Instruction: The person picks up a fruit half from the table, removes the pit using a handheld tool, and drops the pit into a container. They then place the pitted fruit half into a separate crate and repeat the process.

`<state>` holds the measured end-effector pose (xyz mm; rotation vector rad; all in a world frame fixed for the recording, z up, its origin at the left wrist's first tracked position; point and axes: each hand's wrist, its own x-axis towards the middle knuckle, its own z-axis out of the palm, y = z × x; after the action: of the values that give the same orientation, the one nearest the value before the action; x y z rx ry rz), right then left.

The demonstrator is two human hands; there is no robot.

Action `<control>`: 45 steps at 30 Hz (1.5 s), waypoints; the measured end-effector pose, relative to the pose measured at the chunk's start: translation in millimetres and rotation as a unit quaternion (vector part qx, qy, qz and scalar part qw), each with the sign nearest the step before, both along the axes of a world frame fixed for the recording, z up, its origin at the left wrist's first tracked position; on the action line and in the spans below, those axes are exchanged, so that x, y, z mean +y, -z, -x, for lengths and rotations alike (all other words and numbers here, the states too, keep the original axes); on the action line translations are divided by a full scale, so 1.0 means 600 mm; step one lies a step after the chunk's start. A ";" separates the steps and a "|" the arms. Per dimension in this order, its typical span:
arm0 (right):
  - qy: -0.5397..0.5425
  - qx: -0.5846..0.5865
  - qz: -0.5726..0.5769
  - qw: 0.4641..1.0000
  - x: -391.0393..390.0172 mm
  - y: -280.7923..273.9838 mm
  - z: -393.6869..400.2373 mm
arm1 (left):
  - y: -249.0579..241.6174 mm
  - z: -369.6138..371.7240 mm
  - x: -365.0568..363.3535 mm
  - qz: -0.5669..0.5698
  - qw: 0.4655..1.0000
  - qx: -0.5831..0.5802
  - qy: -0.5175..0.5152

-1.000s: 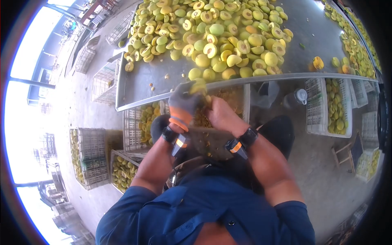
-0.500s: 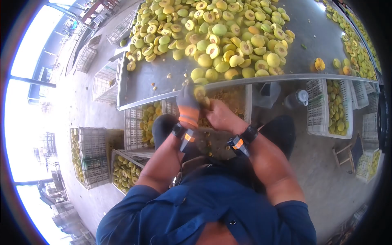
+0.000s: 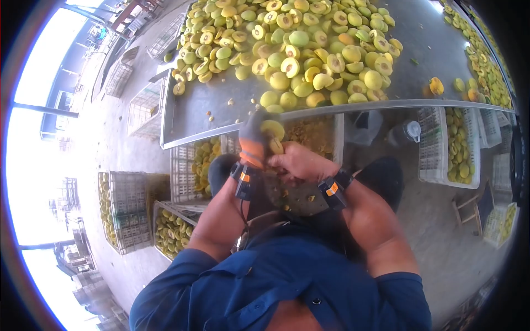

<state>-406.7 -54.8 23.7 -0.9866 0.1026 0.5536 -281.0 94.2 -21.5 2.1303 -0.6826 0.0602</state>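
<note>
My left hand (image 3: 253,138), in a grey and orange glove, grips a yellow-green fruit half (image 3: 272,129) just below the edge of the metal table (image 3: 204,107). The fruit's cut face is turned up. My bare right hand (image 3: 298,163) is closed right beside it, fingers against the fruit; whether it holds a tool I cannot tell. Both wrists wear black bands with orange tags. A large heap of halved and whole yellow-green fruit (image 3: 298,49) covers the table ahead of my hands.
Under my hands a crate (image 3: 312,132) holds pits and scraps. White crates with fruit stand at the left (image 3: 190,165), lower left (image 3: 165,229) and right (image 3: 452,143). A plastic bottle (image 3: 406,132) sits under the table edge. A small wooden stool (image 3: 469,207) stands at the right.
My hands have stayed together below the table edge. The left hand has turned the fruit so its cut face shows, and the right hand has dropped slightly toward me.
</note>
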 end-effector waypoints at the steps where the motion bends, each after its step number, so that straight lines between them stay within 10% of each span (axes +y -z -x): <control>1: 0.007 0.004 -0.023 1.000 0.004 -0.005 0.004 | -0.007 -0.001 0.002 -0.014 0.998 -0.057 0.024; 6: -0.050 -0.005 0.038 0.998 0.005 -0.023 0.012 | -0.017 -0.028 0.005 -0.023 0.962 -0.225 0.155; 13: -0.015 0.007 0.063 0.998 0.023 0.016 0.024 | -0.088 -0.002 0.036 0.158 0.971 0.169 -0.056; 17: 0.036 0.020 0.163 0.986 0.018 0.046 0.031 | -0.069 -0.062 0.204 0.023 0.988 -0.034 -0.151; 19: 0.045 0.046 0.127 0.990 0.012 0.047 0.033 | -0.079 -0.094 0.286 -0.042 0.959 0.099 -0.262; 22: 0.071 0.023 0.152 0.986 0.005 0.018 0.028 | -0.076 -0.130 0.312 -0.203 0.938 -0.011 -0.280; 26: 0.114 -0.076 0.263 0.955 0.014 0.047 0.011 | -0.085 -0.185 0.136 -0.028 0.985 -0.003 -0.168; 37: 0.136 -0.090 0.321 0.933 -0.006 0.029 -0.012 | 0.019 -0.396 -0.134 -0.299 0.949 0.097 0.028; 39: 0.152 -0.111 0.329 0.926 -0.009 0.027 -0.014 | 0.089 -0.417 -0.088 -0.226 0.971 0.054 0.063; 45: 0.224 -0.176 0.426 0.859 -0.014 0.014 -0.024 | -0.075 -0.204 -0.052 0.054 0.961 0.272 0.003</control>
<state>-392.1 -63.1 15.0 -1.8499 0.2545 -0.1556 -158.9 63.0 23.6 1.9124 -0.3464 -0.4669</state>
